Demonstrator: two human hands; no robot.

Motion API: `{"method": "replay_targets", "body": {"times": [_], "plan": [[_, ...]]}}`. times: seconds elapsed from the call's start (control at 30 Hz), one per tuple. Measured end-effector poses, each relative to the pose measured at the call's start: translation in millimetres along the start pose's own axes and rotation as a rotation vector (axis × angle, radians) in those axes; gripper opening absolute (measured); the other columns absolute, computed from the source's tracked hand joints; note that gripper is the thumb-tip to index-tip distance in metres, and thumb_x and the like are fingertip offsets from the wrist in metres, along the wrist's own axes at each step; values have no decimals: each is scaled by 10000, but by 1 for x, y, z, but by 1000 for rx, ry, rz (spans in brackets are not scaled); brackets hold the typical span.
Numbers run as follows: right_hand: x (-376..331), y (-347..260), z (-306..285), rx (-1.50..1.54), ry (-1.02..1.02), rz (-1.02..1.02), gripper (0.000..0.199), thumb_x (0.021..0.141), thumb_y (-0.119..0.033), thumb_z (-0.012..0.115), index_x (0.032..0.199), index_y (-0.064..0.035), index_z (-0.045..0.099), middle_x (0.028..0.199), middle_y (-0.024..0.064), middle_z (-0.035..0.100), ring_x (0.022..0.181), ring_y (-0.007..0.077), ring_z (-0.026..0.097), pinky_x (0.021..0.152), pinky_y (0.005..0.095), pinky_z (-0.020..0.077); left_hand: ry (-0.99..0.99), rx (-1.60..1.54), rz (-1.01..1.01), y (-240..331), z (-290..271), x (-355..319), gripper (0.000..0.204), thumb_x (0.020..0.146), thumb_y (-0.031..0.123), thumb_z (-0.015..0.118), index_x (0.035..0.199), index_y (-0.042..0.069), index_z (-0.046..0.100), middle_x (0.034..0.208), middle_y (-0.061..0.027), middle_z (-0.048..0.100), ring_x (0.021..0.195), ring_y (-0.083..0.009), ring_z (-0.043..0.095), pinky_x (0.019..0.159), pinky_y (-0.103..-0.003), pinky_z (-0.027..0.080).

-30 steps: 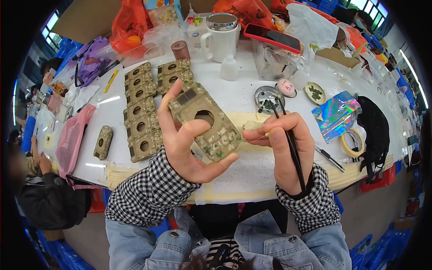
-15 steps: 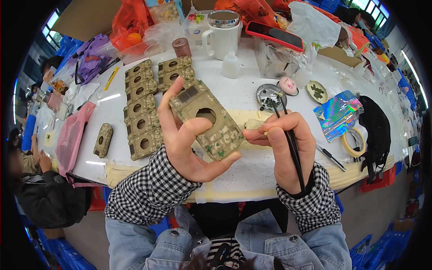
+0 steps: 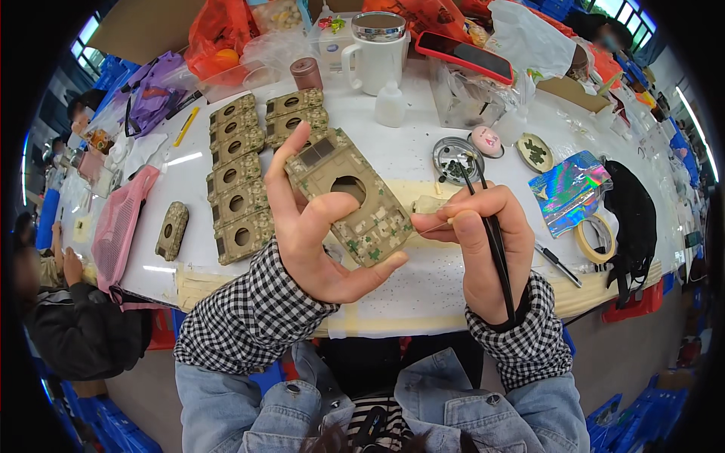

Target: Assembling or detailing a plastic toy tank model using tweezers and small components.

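My left hand (image 3: 310, 238) holds up a camouflage-painted model tank hull (image 3: 381, 235), thumb over the round hole in its top and fingers around its edges. Close to the hull's right edge is my right hand (image 3: 491, 234), closed around black tweezers (image 3: 497, 249) whose tips point away from me. A thin pale sliver also shows between its fingertips, too fine to name. Just behind these fingertips is a small whitish object (image 3: 427, 204), partly hidden; I cannot tell whether it is held. Beyond the tweezers lies a round clear dish (image 3: 458, 181) with dark green bits.
More camouflage hulls (image 3: 236, 202) stand in two columns at left, with a small camouflage part (image 3: 172, 231) beside them. A white mug (image 3: 377, 64) and squeeze bottle (image 3: 390, 106) stand behind. At right are a lid with green bits (image 3: 535, 153), tape roll (image 3: 595, 240) and pen (image 3: 557, 264).
The view has shifted slightly. My hands keep almost the same pose around the hull and the tweezers, with no grip visibly changed.
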State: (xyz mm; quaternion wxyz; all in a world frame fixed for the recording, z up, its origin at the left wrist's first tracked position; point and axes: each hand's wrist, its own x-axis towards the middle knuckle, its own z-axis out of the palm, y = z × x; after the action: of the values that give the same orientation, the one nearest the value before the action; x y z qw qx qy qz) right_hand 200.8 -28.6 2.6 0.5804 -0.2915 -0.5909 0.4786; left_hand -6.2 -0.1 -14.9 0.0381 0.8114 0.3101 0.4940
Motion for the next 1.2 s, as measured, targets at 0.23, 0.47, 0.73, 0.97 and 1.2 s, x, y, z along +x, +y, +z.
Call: {"method": "replay_targets", "body": {"times": [0.23, 0.47, 0.73, 0.97, 1.2], "plan": [[0, 1, 0, 6, -1, 0, 93, 982, -56, 498, 985, 37, 503, 931, 113, 586, 939, 195, 670, 826, 295, 557, 26, -13, 7, 0, 0, 0, 585, 665, 326, 843, 1041, 85, 465, 1423, -371, 159, 1217, -456, 466, 976, -471, 443], [0, -2, 0, 40, 25, 34, 103, 984, -61, 493, 982, 41, 498, 926, 114, 591, 936, 203, 673, 833, 304, 561, 87, -55, 13, -2, 4, 0, 546, 619, 281, 864, 998, 82, 525, 1414, -373, 175, 1118, -401, 537, 923, -438, 471], [4, 8, -42, -672, 167, -222, 47, 893, -16, 621, 892, 16, 586, 855, 103, 615, 740, 171, 584, 681, 274, 460, 7, -17, 6, -1, 0, -1, 581, 704, 313, 813, 1069, 81, 426, 1435, -338, 151, 1250, -480, 446, 1002, -494, 436], [10, 18, -46, -1133, 58, -372, 149, 724, -8, 735, 822, -22, 624, 764, 111, 575, 771, 296, 539, 665, 364, 448, 9, -11, 11, -3, 3, 0, 572, 701, 290, 808, 1078, 82, 433, 1437, -330, 155, 1243, -474, 457, 989, -490, 443], [-2, -9, -39, -812, 227, -511, 111, 839, 23, 650, 930, 11, 588, 790, 113, 601, 767, 213, 550, 674, 331, 427, 19, 18, 19, -3, 1, -1, 571, 696, 291, 811, 1072, 85, 434, 1434, -343, 153, 1232, -476, 467, 985, -490, 446]]}}
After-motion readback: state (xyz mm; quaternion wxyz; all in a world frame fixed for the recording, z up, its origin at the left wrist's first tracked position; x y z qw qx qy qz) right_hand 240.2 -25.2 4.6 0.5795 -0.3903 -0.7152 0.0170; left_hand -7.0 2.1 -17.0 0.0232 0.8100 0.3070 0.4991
